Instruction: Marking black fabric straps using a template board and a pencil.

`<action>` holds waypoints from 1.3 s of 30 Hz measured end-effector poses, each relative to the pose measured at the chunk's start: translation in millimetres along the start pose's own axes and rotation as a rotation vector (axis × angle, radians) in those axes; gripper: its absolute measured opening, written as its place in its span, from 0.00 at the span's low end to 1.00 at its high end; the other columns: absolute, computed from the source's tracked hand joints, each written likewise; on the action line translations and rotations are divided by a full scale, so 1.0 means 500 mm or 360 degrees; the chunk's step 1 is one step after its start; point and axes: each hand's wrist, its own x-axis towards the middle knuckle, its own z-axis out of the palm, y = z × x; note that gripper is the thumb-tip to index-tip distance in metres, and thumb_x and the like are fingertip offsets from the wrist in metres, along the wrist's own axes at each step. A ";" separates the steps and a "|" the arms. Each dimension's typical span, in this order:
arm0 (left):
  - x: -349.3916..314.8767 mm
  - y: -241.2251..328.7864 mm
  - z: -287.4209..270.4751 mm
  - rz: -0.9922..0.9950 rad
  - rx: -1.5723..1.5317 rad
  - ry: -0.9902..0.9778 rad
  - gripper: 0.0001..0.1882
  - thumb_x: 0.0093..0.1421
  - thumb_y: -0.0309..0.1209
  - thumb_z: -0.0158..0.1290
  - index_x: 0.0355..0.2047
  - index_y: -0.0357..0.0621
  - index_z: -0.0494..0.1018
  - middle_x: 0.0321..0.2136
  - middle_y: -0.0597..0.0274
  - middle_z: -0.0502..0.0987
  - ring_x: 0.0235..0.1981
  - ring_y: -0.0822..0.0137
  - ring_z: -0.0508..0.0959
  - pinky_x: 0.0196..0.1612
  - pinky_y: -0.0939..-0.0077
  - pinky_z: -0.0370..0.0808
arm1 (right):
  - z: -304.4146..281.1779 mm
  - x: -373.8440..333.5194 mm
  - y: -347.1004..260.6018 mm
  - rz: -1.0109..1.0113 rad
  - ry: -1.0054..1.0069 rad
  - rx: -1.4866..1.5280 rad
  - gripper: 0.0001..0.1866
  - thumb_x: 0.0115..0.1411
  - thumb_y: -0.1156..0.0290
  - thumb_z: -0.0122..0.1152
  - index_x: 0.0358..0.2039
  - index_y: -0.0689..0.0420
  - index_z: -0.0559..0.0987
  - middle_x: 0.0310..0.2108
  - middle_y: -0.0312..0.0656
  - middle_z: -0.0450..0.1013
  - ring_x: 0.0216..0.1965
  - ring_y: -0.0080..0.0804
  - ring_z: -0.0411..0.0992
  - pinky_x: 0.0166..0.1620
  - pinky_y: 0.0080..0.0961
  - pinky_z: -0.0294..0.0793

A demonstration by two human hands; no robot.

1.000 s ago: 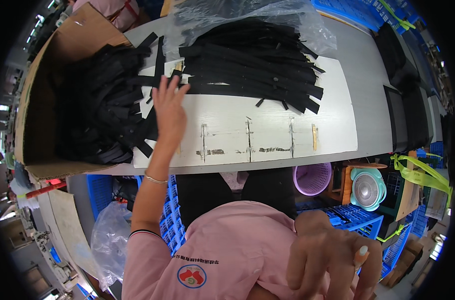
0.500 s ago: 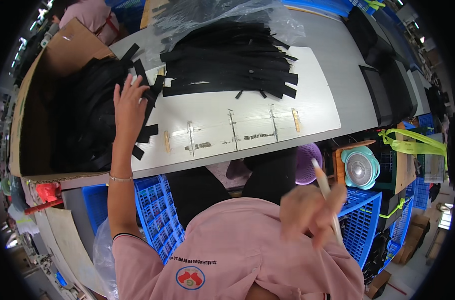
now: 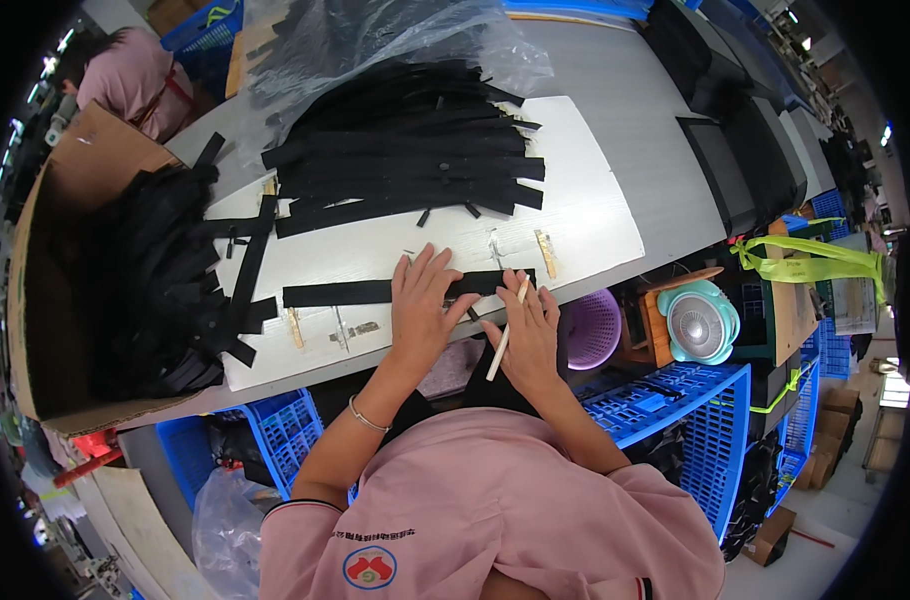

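Left hand (image 3: 423, 310) is pressed flat, fingers spread, on a single black strap (image 3: 375, 292) lying lengthwise along the near edge of the white board (image 3: 595, 215) — looks like it's pinning the strap so it stays straight and doesn't slide. Right hand (image 3: 530, 335) sits just beside it at the strap's right end, fingers curled around a thin pale stick (image 3: 506, 335), held like a pencil with the tip near the strap. The strap looks like flat woven webbing, matte and floppy. Behind it on the board there's a neat pile of straps (image 3: 415, 150) fanned out, all the same black stuff, with a crinkly clear plastic bag (image 3: 395, 40) beyond. A cardboard box (image 3: 35, 300) at the left of the grey counter (image 3: 665, 130) holds a messier heap of them.
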 end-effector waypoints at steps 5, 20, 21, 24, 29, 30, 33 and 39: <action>-0.030 0.021 -0.006 -0.0085 0.0097 -0.0070 0.27 0.60 0.41 0.64 0.55 0.39 0.74 0.62 0.50 0.72 0.69 0.48 0.64 0.71 0.41 0.50 | 0.003 0.011 0.049 -0.0100 -0.0100 -0.0014 0.32 0.57 0.62 0.71 0.59 0.59 0.70 0.65 0.48 0.69 0.70 0.46 0.62 0.72 0.62 0.39; -0.179 -0.033 -0.142 -0.0685 0.0699 -0.0088 0.41 0.65 0.49 0.57 0.72 0.42 0.58 0.72 0.51 0.58 0.75 0.50 0.52 0.69 0.28 0.28 | -0.001 0.028 0.112 -0.0174 -0.0159 -0.0061 0.34 0.57 0.68 0.72 0.61 0.57 0.67 0.66 0.44 0.69 0.72 0.49 0.60 0.73 0.67 0.27; -0.192 -0.039 -0.149 -0.0705 0.0705 -0.0079 0.41 0.65 0.49 0.57 0.72 0.42 0.58 0.72 0.51 0.58 0.75 0.50 0.52 0.69 0.28 0.28 | -0.002 0.029 0.112 -0.0165 -0.0171 -0.0077 0.34 0.57 0.68 0.71 0.61 0.56 0.67 0.66 0.45 0.69 0.72 0.49 0.59 0.73 0.67 0.28; -0.217 -0.053 -0.165 -0.0773 0.0631 -0.0053 0.42 0.65 0.50 0.57 0.72 0.42 0.58 0.72 0.52 0.58 0.75 0.50 0.51 0.69 0.27 0.27 | -0.006 0.034 0.113 -0.0183 -0.0205 -0.0096 0.32 0.58 0.70 0.70 0.61 0.55 0.67 0.66 0.43 0.68 0.72 0.47 0.59 0.74 0.64 0.29; -0.231 -0.061 -0.171 -0.0769 0.0580 -0.0031 0.42 0.64 0.50 0.58 0.72 0.44 0.58 0.73 0.57 0.57 0.76 0.51 0.50 0.70 0.30 0.26 | -0.031 0.049 0.091 -0.0090 -0.0304 -0.0120 0.31 0.60 0.73 0.66 0.64 0.54 0.66 0.66 0.41 0.69 0.72 0.44 0.60 0.75 0.62 0.31; -0.233 -0.063 -0.170 -0.0773 0.0568 -0.0027 0.42 0.64 0.50 0.58 0.72 0.44 0.58 0.73 0.57 0.57 0.76 0.51 0.50 0.70 0.30 0.26 | -0.032 0.055 0.086 -0.0138 -0.0204 -0.0114 0.28 0.63 0.75 0.62 0.63 0.54 0.68 0.64 0.41 0.71 0.71 0.44 0.61 0.75 0.61 0.32; -0.235 -0.067 -0.165 -0.0750 0.0527 0.0030 0.42 0.63 0.50 0.59 0.72 0.46 0.58 0.73 0.58 0.56 0.76 0.50 0.50 0.70 0.30 0.27 | -0.037 0.084 0.045 -0.0181 -0.0046 0.0072 0.21 0.68 0.74 0.56 0.61 0.56 0.71 0.58 0.43 0.76 0.67 0.43 0.67 0.75 0.56 0.38; -0.233 -0.067 -0.169 -0.0755 0.0504 0.0060 0.42 0.63 0.50 0.59 0.72 0.46 0.59 0.73 0.59 0.57 0.76 0.50 0.49 0.70 0.30 0.28 | 0.032 0.140 -0.147 0.0339 -0.0446 0.1639 0.17 0.72 0.67 0.54 0.55 0.63 0.78 0.43 0.44 0.79 0.37 0.23 0.77 0.43 0.19 0.75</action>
